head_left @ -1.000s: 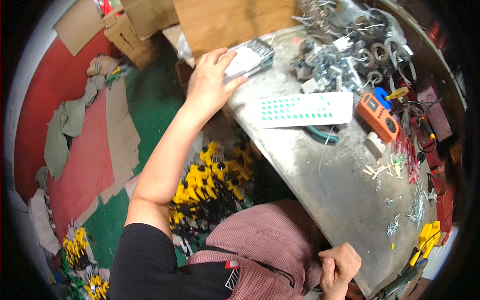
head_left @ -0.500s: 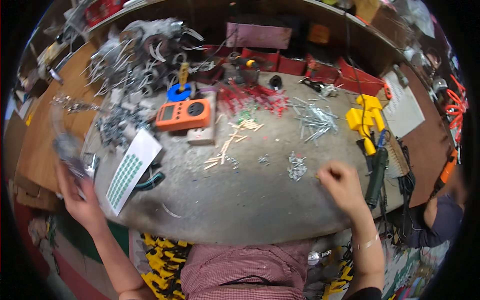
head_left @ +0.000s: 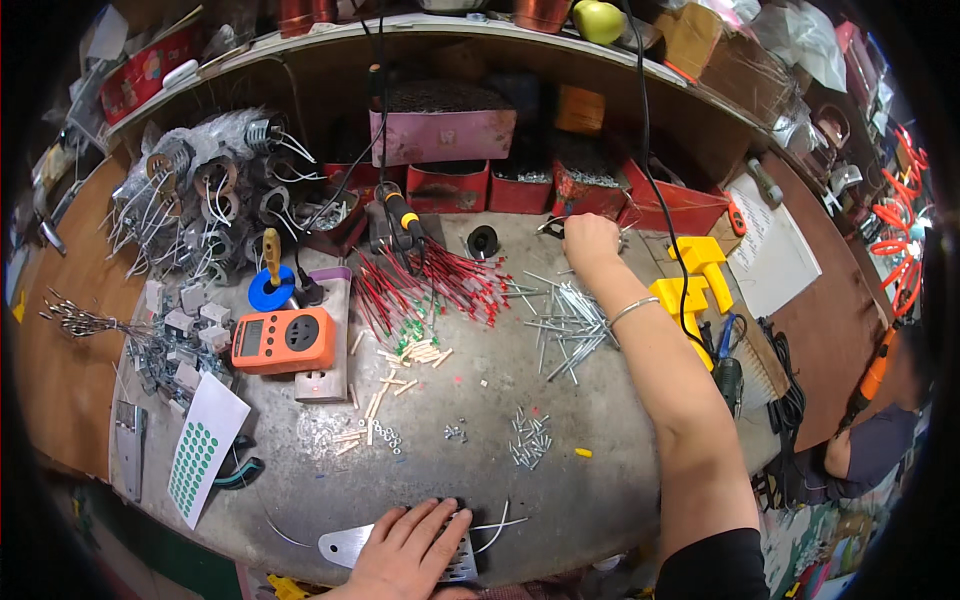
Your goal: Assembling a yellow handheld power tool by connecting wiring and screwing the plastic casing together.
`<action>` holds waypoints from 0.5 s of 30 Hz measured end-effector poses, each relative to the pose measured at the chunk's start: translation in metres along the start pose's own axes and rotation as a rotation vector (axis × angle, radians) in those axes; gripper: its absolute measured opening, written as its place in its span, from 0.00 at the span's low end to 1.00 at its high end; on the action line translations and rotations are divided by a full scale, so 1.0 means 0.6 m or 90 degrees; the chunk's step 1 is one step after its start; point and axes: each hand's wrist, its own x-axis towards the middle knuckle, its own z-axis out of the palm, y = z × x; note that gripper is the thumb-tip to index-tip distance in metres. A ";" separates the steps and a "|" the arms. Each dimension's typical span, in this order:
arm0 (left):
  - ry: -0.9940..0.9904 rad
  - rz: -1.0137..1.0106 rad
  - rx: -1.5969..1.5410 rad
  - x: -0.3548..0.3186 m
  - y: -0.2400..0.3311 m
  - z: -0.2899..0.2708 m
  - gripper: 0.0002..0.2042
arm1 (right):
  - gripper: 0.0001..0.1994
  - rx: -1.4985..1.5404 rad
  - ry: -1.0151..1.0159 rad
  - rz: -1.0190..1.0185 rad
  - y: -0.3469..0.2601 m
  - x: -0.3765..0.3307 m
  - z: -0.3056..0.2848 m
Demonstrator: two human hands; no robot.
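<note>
My left hand (head_left: 410,545) lies over a silver perforated metal plate (head_left: 343,546) at the table's near edge. Its fingers stretch across the plate, and its thumb is at the near side. White wires (head_left: 500,526) stick out to the right of it. Across the table, my right hand (head_left: 592,240) is closed over a pair of dark-handled pliers (head_left: 550,228) in front of the red bins; its fingertips are hidden. Long silver screws (head_left: 572,330) lie just below that hand. Nearer are small screws (head_left: 530,440) and a yellow piece (head_left: 584,453).
An orange meter (head_left: 283,340) stands on a power strip, with red wires (head_left: 435,285) to its right. Lamp sockets with white leads (head_left: 205,190) pile up at the back left. A sheet of green stickers (head_left: 205,450) lies left. Yellow parts (head_left: 700,265) and a brush (head_left: 762,365) are right.
My left hand has come from the far left to the near middle, onto the metal plate. My right hand has reached forward to the pliers. The view has shifted.
</note>
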 end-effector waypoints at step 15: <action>0.011 0.043 -0.250 0.046 -0.025 -0.054 0.44 | 0.06 0.938 -0.283 -0.007 -0.019 -0.489 -0.163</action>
